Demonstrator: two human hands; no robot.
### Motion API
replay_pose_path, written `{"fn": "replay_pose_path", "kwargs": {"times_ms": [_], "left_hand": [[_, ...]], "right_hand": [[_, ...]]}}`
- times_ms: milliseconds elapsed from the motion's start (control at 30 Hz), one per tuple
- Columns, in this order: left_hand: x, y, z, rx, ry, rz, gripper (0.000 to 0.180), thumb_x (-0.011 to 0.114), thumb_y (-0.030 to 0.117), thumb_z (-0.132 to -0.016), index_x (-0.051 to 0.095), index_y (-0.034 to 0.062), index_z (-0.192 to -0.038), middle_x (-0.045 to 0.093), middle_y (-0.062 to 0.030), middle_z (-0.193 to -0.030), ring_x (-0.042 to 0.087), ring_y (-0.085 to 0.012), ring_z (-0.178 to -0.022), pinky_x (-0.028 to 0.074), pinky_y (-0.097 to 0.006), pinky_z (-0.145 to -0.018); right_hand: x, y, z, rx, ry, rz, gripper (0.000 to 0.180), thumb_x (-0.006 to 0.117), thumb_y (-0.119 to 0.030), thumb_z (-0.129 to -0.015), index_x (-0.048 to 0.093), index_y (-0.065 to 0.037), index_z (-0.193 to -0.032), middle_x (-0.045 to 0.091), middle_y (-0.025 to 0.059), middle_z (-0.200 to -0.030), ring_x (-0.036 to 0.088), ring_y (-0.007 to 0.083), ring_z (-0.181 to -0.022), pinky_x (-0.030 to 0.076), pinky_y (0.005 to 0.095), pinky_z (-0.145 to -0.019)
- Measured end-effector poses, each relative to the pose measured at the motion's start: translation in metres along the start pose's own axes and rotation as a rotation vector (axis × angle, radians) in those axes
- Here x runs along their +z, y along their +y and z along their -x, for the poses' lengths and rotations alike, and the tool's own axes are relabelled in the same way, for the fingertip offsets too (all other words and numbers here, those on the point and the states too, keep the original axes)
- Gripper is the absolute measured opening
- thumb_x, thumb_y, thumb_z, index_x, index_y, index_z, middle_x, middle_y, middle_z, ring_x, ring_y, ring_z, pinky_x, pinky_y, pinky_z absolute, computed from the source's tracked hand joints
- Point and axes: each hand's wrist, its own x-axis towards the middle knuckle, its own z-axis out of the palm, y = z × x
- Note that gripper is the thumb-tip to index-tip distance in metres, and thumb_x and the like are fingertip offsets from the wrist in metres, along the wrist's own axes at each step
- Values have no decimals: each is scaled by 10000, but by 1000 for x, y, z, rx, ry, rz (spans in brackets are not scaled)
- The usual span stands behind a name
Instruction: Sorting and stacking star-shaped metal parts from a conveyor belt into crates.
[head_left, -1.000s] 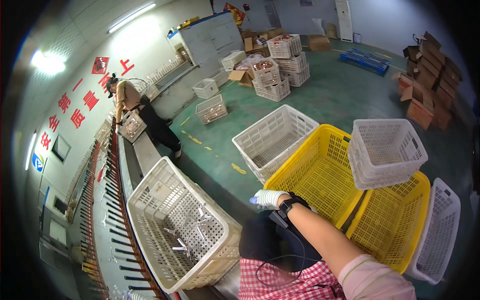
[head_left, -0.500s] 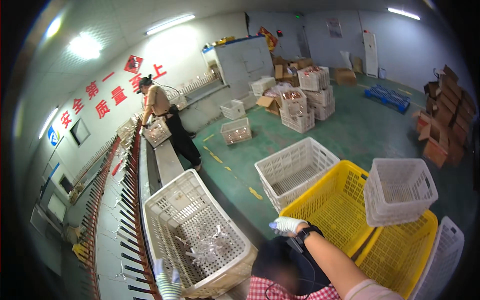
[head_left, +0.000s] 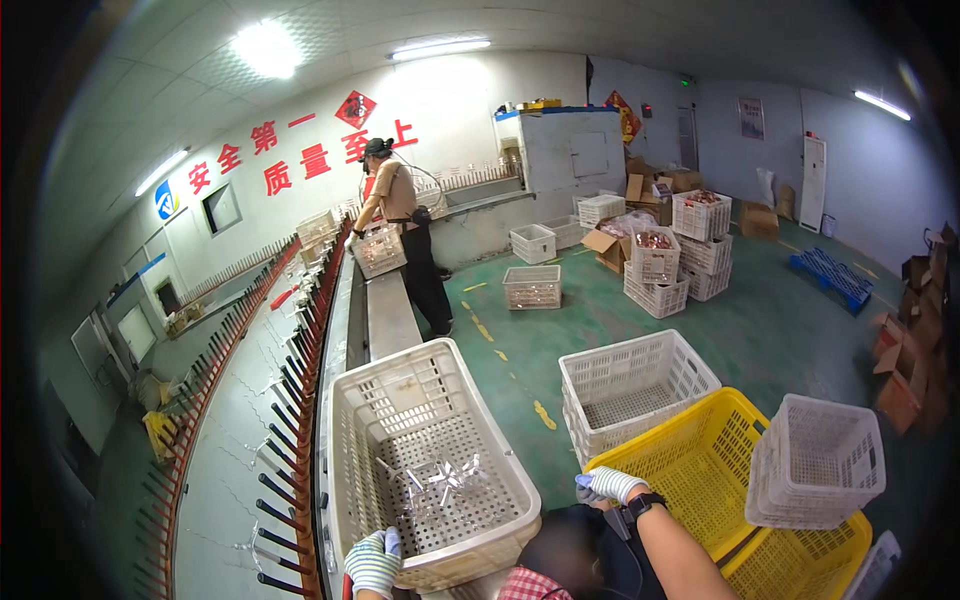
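My left hand (head_left: 374,561), in a striped work glove, rests at the near rim of a white plastic crate (head_left: 432,462); whether it grips the rim I cannot tell. Several small clear parts (head_left: 440,485) lie on the crate's floor. My right hand (head_left: 606,486), gloved and with a dark watch on the wrist, hovers beside the near corner of a yellow crate (head_left: 700,470), fingers loosely curled and holding nothing that shows.
A white crate (head_left: 632,385) stands behind the yellow one, and a smaller white basket (head_left: 815,462) sits on its right rim. A rack conveyor with pegs (head_left: 290,380) runs along the left. Another person (head_left: 400,235) handles a crate at the far bench. Stacked crates (head_left: 680,250) stand beyond.
The view has tilted upward, showing more wall and ceiling. My left gloved hand has come into view at the white crate's near rim. My right hand stays by the yellow crate.
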Motion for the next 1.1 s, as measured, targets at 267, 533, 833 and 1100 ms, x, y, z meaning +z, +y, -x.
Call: {"fn": "replay_pose_path", "kwargs": {"times_ms": [267,533,833,1100], "left_hand": [[-1,2,3,-34,-17,-32,413,421,404,-857,619,80,-695,608,-180,-697,590,-357,-683,462,-437,-658],[-7,2,10,98,380,313,235,535,204,-804,571,50,-978,591,-168,-970,558,-334,-907,442,-399,-813],[-37,-26,94,-322,955,603,645,548,85,-781,234,-18,-1336,118,-182,-1418,216,-308,-1294,407,-376,-925],[-37,-64,231,-558,921,203,575,477,105,-808,241,-42,-1311,232,-242,-1359,224,-372,-1276,173,-435,-1057]], "right_hand": [[2,-13,12,44,-70,19,227,511,-261,-882,580,-55,-817,532,8,-636,472,106,-526,372,239,-486],[6,-23,25,-74,10,298,302,473,-313,-880,596,-47,-808,605,47,-687,578,145,-581,481,277,-571],[1,-12,11,-45,-40,209,337,463,-335,-897,571,-25,-820,620,94,-716,567,158,-524,495,289,-521],[-7,-10,-5,6,-61,295,400,451,-408,-885,548,-28,-804,600,106,-650,593,203,-519,502,317,-486]]}}
